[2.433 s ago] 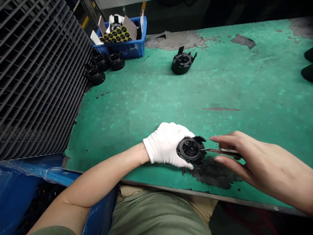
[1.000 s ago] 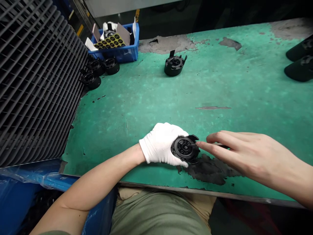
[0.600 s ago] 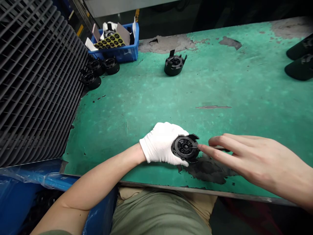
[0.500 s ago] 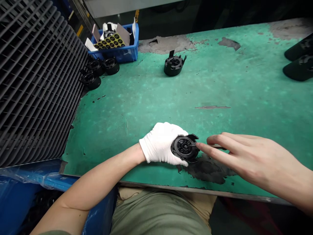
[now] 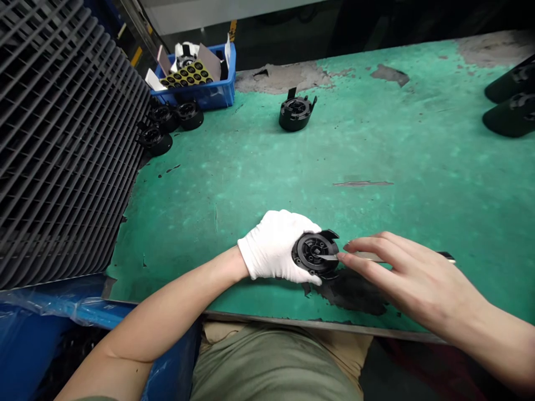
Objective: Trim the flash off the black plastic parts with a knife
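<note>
My left hand (image 5: 278, 245), in a white glove, is wrapped round a round black plastic part (image 5: 311, 250) near the table's front edge. The part's ringed inner face is turned up, and a tab sticks out at its upper right. My bare right hand (image 5: 401, 273) pinches a slim pointed metal tool (image 5: 328, 258) between thumb and fingers. The tool's flat silver tip lies over the middle of the part; whether it touches is hard to see. Its dark rear end shows beyond the knuckles.
Another black part (image 5: 295, 114) stands farther back on the green table (image 5: 259, 167). Several more sit left of it, beside a blue bin (image 5: 213, 96) holding a sticker sheet (image 5: 190, 75). A dark grid rack (image 5: 62, 139) rises at left; black cylinders (image 5: 512, 117) are at right.
My right hand has shifted slightly and turned the tool, so its flat tip and rear end now show. My left hand and the part look unmoved.
</note>
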### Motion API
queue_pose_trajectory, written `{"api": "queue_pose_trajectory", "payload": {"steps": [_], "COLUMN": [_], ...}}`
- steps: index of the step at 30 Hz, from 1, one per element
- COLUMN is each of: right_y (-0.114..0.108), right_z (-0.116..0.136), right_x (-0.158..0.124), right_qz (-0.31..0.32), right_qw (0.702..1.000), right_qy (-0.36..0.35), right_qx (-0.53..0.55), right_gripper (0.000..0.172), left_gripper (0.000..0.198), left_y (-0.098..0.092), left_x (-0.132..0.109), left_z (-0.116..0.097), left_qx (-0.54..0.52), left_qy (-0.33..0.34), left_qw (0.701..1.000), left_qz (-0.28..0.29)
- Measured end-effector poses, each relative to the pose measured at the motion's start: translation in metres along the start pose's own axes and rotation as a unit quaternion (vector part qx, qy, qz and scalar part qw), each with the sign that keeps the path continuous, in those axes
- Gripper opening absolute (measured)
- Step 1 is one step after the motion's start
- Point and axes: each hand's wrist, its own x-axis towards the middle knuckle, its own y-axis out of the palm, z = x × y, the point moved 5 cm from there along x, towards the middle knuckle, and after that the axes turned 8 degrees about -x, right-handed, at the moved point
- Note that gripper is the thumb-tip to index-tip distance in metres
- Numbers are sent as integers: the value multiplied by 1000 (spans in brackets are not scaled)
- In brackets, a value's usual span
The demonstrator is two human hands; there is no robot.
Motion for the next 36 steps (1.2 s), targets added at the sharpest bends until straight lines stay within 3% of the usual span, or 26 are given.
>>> {"api": "queue_pose_trajectory", "payload": {"steps": [9,17,28,36], "right_y": [4,17,21,26], "right_z": [6,3,4,-2], "right_x": [11,0,1,3], "right_qz": [-12,-20,-25,41], "right_qw": [1000,999,998,984], "right_qy": [-8,15,34,112], "right_qx": [11,36,45,131], "right_gripper": [38,47,39,29], "left_gripper": [74,66,64,62], "left_y": [0,-2,-3,-3], "left_x": [0,1,1,1], "left_z": [-3,-7,-8,-7], "left_qx": [5,5,-7,-8], "left_qy": [-6,-18,-25,-29], "left_qw": [1000,1000,1000,1000], "left_qz": [-10,6,6,9]}}
